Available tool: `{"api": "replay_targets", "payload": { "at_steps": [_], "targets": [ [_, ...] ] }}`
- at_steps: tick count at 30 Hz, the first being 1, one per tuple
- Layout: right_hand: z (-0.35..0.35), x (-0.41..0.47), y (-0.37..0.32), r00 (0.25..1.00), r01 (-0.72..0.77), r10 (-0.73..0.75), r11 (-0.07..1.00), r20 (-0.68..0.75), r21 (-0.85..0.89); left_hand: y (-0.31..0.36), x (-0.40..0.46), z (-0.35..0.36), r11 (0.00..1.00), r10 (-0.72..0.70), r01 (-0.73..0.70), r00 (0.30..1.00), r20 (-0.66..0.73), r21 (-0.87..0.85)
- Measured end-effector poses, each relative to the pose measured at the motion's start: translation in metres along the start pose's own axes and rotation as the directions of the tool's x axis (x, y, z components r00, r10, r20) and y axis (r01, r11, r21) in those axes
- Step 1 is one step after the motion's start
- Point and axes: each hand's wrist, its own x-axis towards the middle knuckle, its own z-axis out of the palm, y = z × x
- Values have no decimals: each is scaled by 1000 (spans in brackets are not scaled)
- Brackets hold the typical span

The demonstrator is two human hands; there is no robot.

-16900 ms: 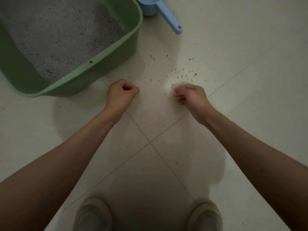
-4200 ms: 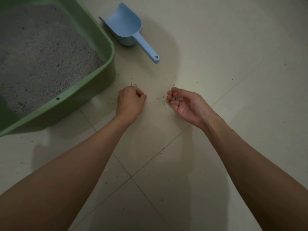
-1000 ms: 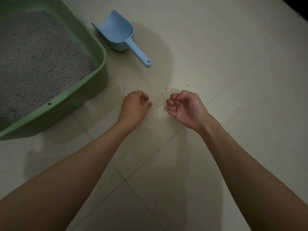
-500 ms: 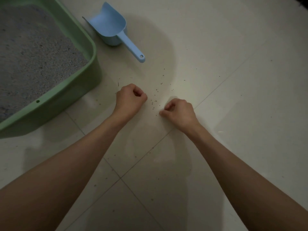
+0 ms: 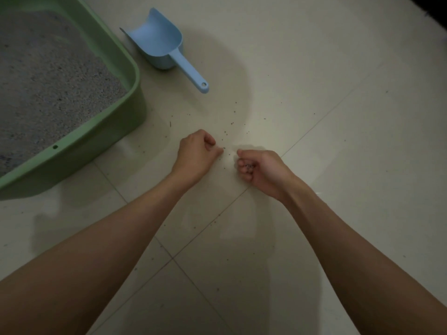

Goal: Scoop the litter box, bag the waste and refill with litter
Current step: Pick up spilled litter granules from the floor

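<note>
Both hands are low over the tiled floor (image 5: 314, 213). The left hand (image 5: 197, 153) is curled, its fingertips pinching at a grain. The right hand (image 5: 261, 171) is cupped around a few collected litter grains (image 5: 247, 167). Scattered grains (image 5: 232, 123) lie just beyond. Farther left stands the green litter box (image 5: 116, 126), the blue scoop (image 5: 167, 49) beside it; the floor to the right is wide.

Litter box (image 5: 135, 76), scoop (image 5: 159, 44) block left; right open.
</note>
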Motion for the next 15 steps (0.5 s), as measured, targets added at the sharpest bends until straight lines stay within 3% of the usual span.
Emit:
{"api": "replay_targets", "payload": {
  "at_steps": [4, 9, 15],
  "targets": [
    [2, -3, 0, 1000, -17, 18, 995, -3, 97, -4, 0, 8, 999, 21, -18, 998, -62, 47],
    [6, -1, -4, 993, 64, -68, 997, -98, -38, -6, -1, 10, 999, 29, -26, 995, -93, 30],
    [5, 2, -1, 983, 95, -107, 992, -150, -83, -5, -1, 12, 999, 37, -32, 991, -128, 39]
  ]
}}
